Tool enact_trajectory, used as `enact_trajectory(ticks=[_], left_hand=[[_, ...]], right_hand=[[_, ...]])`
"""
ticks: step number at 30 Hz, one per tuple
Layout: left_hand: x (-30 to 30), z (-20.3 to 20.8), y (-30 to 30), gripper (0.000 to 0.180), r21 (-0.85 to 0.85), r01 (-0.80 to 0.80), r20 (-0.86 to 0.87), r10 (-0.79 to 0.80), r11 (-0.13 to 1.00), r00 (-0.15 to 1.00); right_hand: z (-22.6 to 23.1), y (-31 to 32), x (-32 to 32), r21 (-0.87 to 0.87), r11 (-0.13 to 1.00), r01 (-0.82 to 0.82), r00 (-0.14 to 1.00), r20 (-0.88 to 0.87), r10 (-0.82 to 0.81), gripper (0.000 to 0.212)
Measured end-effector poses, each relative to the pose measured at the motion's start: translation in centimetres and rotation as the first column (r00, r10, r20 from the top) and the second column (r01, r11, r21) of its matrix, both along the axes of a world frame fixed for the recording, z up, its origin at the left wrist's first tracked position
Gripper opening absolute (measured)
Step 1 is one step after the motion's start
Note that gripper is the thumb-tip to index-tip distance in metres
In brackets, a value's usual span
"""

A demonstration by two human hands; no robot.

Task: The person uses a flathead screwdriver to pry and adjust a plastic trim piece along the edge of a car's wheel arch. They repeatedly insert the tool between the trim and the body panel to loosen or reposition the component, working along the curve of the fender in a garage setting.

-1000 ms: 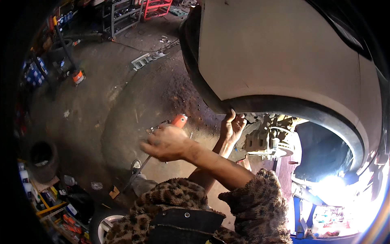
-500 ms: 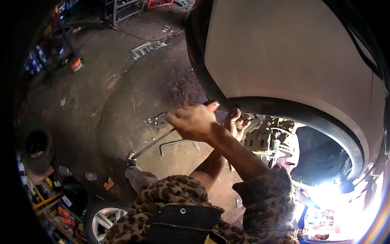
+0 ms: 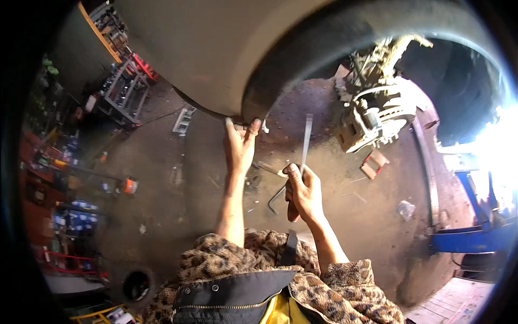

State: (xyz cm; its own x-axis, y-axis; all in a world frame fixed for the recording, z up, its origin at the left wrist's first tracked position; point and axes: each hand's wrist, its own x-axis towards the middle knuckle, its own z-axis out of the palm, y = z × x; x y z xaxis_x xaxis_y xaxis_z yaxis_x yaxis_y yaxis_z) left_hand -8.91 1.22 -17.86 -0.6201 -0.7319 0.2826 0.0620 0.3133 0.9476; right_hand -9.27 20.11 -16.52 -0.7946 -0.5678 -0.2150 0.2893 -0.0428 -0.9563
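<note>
My left hand [image 3: 241, 146] reaches up to the lower corner of the car's light-coloured body panel [image 3: 210, 59], where it meets the dark wheel arch trim [image 3: 270, 70]. Its thumb and fingers pinch that edge; the fingertips behind it are partly hidden. My right hand [image 3: 306, 194] is wrapped round a long screwdriver [image 3: 307, 140], its metal shaft pointing up and its reddish handle mostly covered by the palm. The shaft's tip stands apart from the car, below the arch opening. A bent metal bar [image 3: 274, 201] lies on the floor just left of the right hand.
The brake disc [image 3: 396, 116] and hub sit exposed under the arch, right of my hands. A blue lift arm [image 3: 469, 240] stands at the right by a glaring lamp. On the floor lie an open carton [image 3: 374, 163] and a plastic bag [image 3: 406, 209]. A metal cart [image 3: 127, 92] is far left.
My view has swung toward the wheel arch. My right hand has moved apart from the left, and the screwdriver's shaft has turned from pointing down-left to pointing up. My left hand stays at the panel's edge.
</note>
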Motion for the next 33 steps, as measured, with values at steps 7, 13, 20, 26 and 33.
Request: enact_trajectory(ticks=[7,13,20,26,33], left_hand=[[1.1,8.2,2.6,0.062,-0.688,-0.119,0.491,0.579,0.716,0.651],[-0.3,5.9,2.8,0.025,-0.43,-0.134,0.334,0.295,0.893,0.895],[0.4,6.4,2.4,0.034,-0.674,-0.028,0.315,0.321,0.738,0.893],[0.4,6.0,2.0,0.044,-0.484,0.015,0.403,0.208,0.875,0.891],[0.1,5.9,2.5,0.04,-0.571,0.029,0.396,0.244,0.82,0.885]], right_hand=[[-6.3,-2.0,4.0,-0.071,0.996,-0.062,0.987,-0.154,0.05,0.011],[-8.6,-4.2,3.1,-0.166,0.986,-0.007,0.96,-0.278,-0.04,0.026],[-8.8,-5.4,2.3,-0.192,0.975,-0.109,0.964,-0.259,0.057,0.026],[-10.1,-6.6,1.9,-0.079,0.996,-0.046,0.921,-0.389,0.011,0.032],[-10.2,-5.6,0.7,-0.021,0.994,0.109,0.848,-0.52,-0.104,0.048]])
